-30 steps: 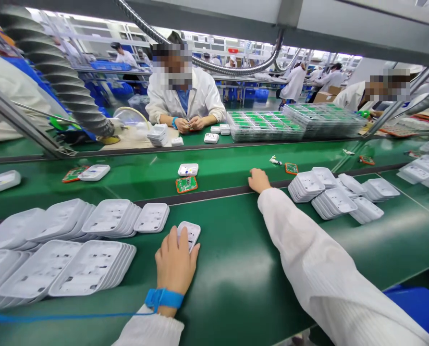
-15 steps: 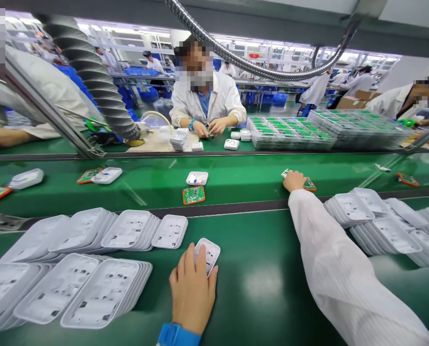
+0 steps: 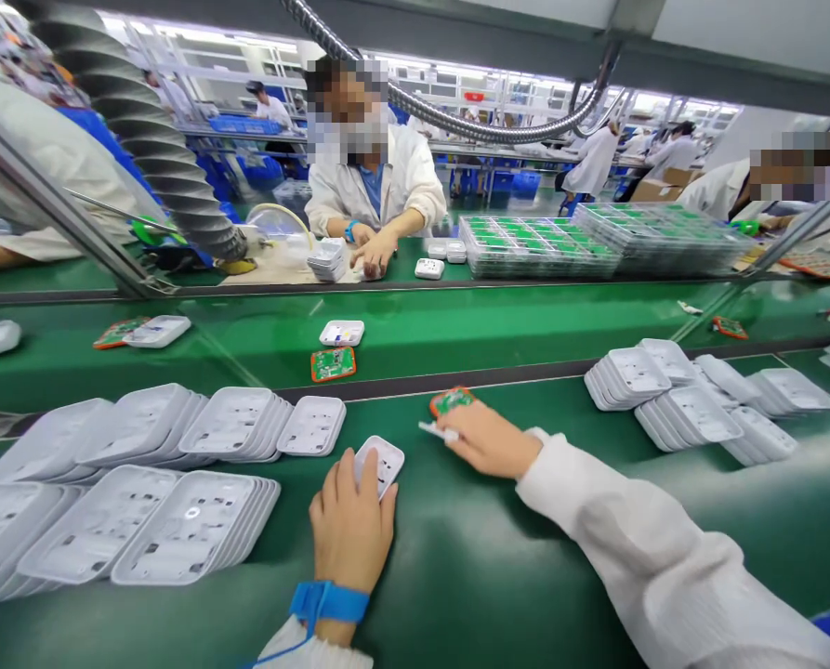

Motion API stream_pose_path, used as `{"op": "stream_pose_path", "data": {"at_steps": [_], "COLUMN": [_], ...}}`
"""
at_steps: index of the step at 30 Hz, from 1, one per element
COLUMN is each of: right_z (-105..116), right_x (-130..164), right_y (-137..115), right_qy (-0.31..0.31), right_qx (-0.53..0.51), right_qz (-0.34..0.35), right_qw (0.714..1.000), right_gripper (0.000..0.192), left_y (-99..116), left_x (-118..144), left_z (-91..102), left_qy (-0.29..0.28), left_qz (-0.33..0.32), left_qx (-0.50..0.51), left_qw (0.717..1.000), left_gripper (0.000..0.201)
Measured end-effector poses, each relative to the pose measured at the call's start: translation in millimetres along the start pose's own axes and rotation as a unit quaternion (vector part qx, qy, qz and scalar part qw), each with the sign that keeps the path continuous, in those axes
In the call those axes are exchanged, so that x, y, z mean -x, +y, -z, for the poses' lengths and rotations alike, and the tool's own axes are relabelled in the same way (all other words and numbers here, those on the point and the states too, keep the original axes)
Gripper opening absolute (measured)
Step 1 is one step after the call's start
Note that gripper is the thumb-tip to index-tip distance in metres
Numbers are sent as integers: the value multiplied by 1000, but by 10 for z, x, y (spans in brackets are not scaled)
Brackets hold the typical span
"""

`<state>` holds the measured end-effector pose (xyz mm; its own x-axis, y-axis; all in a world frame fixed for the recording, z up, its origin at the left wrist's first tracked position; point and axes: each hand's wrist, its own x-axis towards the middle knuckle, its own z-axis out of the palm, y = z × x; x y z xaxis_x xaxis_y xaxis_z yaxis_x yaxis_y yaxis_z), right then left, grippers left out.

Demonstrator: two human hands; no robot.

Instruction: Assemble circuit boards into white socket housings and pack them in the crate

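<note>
My left hand (image 3: 350, 522), with a blue wrist strap, lies on a small white plastic housing (image 3: 385, 461) on the green bench and holds it down. My right hand (image 3: 488, 439) is just to the right of it, closed on a green circuit board with an orange rim (image 3: 452, 400) and a small white part (image 3: 437, 431). Hand and board are low over the bench, a short way from the housing.
Stacks of white housings (image 3: 177, 483) fill the bench to my left, more stacks (image 3: 693, 395) lie to the right. On the conveyor belt (image 3: 498, 325) beyond sit another board (image 3: 333, 363) and a white housing (image 3: 341, 332). A person (image 3: 373, 186) works opposite, beside trays of green boards (image 3: 533, 243).
My right hand has come back from the belt at the right, bringing the circuit board and small white part down beside the housing. My left hand has stayed on the housing.
</note>
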<state>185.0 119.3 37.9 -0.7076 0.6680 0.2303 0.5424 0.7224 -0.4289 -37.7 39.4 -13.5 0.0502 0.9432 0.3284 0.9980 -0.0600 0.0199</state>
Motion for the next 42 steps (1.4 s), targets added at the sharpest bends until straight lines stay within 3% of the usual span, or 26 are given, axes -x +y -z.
{"op": "stream_pose_path", "data": {"at_steps": [2,5,8,11,15,18,24,27,29,32,37,40,42], "right_z": [-74,-124,-152,-170,-141,-116,-191,-218,-221,-194,-22,40,8], "right_x": [265,645,916,1030,1031,1054,1095,1024,970,897,783,795,866], "right_y": [-270,-477,-480,-369,-215,-201,-409,-465,-464,-440,-456,-495,-510], "right_qy": [-27,-17,71,159,211,208,151,141,137,149,230,250,217], "right_qx": [-43,-129,-192,-177,-77,-75,-244,-317,-345,-367,-393,-371,-338], "right_qz": [41,-19,-129,-171,-163,-173,-216,-229,-228,-225,-207,-203,-205], "right_qw": [998,991,970,956,961,960,933,909,900,890,866,871,892], "right_gripper": [14,17,31,16,24,25,20,11,9,10,12,13,13], "left_y": [-10,-28,33,255,679,845,644,511,455,422,472,514,520], "left_x": [10,49,88,61,-63,-48,594,943,1062,1014,568,464,541], "left_z": [-7,25,115,196,240,308,469,459,424,368,377,433,464], "left_qy": [-4,2,46,68,-27,-104,-130,-110,-101,-70,1,-58,-122], "left_qz": [6,7,-15,-103,-213,-229,-184,-232,-270,-273,-192,-182,-191], "left_qx": [-2,-1,25,110,175,161,150,153,151,165,182,184,190], "left_qw": [1000,1000,998,986,961,954,963,954,945,945,964,964,955], "left_gripper": [44,44,43,38,32,22,28,67,77,65,38,30,29]}}
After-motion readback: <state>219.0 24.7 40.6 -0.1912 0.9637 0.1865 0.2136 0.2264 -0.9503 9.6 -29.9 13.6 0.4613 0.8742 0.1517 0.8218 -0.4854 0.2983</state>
